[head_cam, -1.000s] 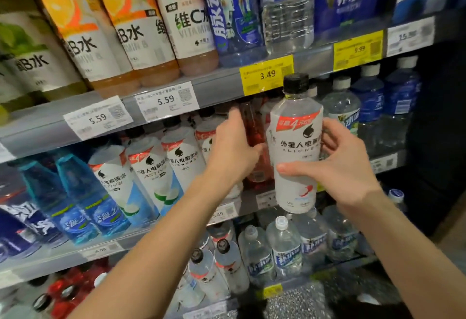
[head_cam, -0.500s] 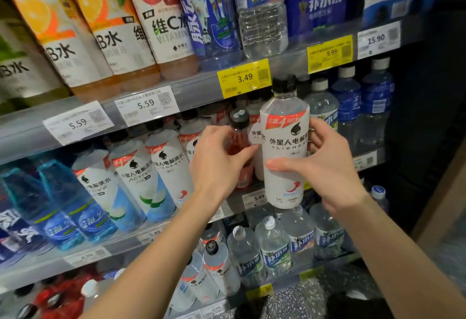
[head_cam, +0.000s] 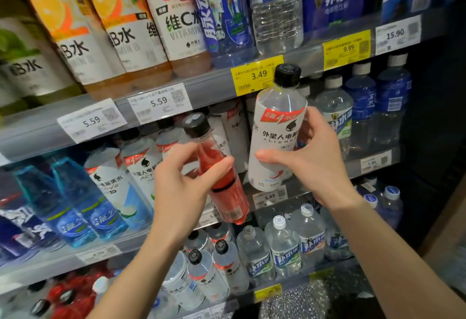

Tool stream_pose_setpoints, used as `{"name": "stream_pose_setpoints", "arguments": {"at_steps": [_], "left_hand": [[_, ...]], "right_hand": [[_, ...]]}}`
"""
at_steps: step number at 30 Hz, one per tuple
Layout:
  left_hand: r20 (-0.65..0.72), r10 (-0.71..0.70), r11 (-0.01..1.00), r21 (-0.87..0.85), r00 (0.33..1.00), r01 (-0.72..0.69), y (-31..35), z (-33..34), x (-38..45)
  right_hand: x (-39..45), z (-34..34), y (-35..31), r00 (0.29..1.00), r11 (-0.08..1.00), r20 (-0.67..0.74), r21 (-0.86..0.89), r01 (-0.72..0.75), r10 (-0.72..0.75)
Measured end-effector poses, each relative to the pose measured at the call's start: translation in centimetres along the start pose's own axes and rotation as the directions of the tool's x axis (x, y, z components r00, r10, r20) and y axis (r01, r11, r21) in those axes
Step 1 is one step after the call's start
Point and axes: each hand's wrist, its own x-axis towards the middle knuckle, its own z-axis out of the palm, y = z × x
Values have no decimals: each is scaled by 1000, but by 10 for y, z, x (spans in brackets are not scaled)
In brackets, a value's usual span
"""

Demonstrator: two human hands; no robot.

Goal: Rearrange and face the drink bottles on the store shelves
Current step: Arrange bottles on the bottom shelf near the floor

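Observation:
My right hand (head_cam: 312, 164) grips a white-labelled bottle (head_cam: 276, 132) with a black cap, upright and lifted in front of the middle shelf (head_cam: 373, 162). My left hand (head_cam: 184, 185) grips a red drink bottle (head_cam: 224, 192) with a black cap, tilted with its top leaning left, out in front of the same shelf. The two bottles are apart, the red one lower and to the left. Behind them stand more white-labelled bottles (head_cam: 141, 167) in rows on the middle shelf.
Large juice bottles (head_cam: 121, 25) and blue packs fill the top shelf, with price tags (head_cam: 257, 75) on its rail. Clear and blue water bottles (head_cam: 363, 106) stand at the right. Small clear bottles (head_cam: 285, 248) crowd the lower shelf beneath my hands.
My left hand has pulled the red bottle out from among the shelf bottles toward me and tilted it. The white bottle in my right hand stayed roughly where it was.

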Motion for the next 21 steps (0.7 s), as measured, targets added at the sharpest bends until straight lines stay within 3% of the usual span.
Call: {"name": "stream_pose_setpoints", "arguments": {"at_steps": [11,21], "left_hand": [[49,-132,988,-72,990,135,-28,-21,-27],[81,-144,986,-67,986,150,-43,-30,-33]], "right_hand": [[8,33,23,997,976,-36,-211,61,-70],[8,56,45,997,946,-13,-317,71,-79]]}}
